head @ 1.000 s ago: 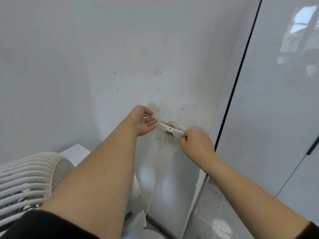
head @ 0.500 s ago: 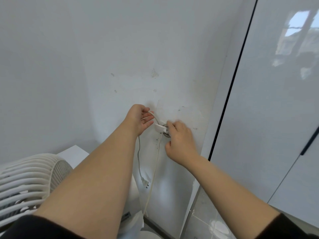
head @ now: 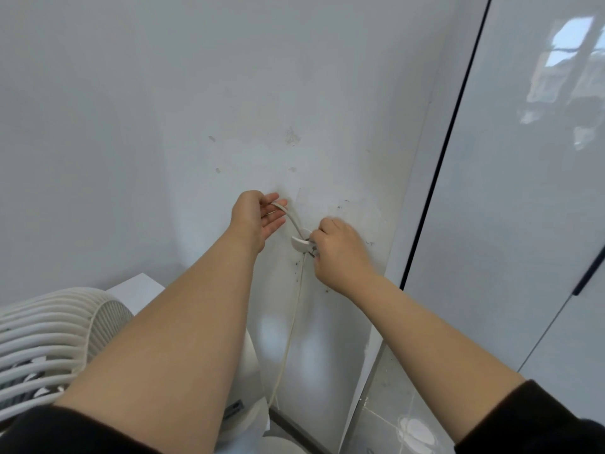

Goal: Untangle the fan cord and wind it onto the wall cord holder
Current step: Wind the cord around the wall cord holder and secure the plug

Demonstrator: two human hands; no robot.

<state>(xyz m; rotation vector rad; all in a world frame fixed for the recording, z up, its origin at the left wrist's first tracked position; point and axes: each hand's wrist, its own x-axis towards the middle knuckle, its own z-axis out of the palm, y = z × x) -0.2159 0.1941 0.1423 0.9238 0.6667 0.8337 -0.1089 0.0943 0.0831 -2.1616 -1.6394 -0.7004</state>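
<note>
The holder (head: 299,243) is fixed to the white wall (head: 196,93), and only its left end shows as a white tab; the right hand (head: 340,253) covers the rest. That hand's fingers are curled in tight over the holder's middle and right half. Whether they also pinch the cord (head: 294,222) there cannot be made out. The left hand (head: 258,217) is up and to the left of the holder, close to the wall, with its palm facing right and its fingers nearly straight. The cord comes out from between those fingers, bends in a short arc down to the holder and goes behind the white tab. From under the holder a second stretch of cord hangs down along the wall, slanting left toward the fan's round base (head: 250,365) near the floor. The fan's ribbed white grille (head: 49,339) fills the lower left, partly hidden by the left forearm. Both arms are bare up to black sleeves (head: 540,421). Glossy cabinet doors (head: 523,191) stand to the right of the wall, with grey floor tile (head: 393,427) below them.
</note>
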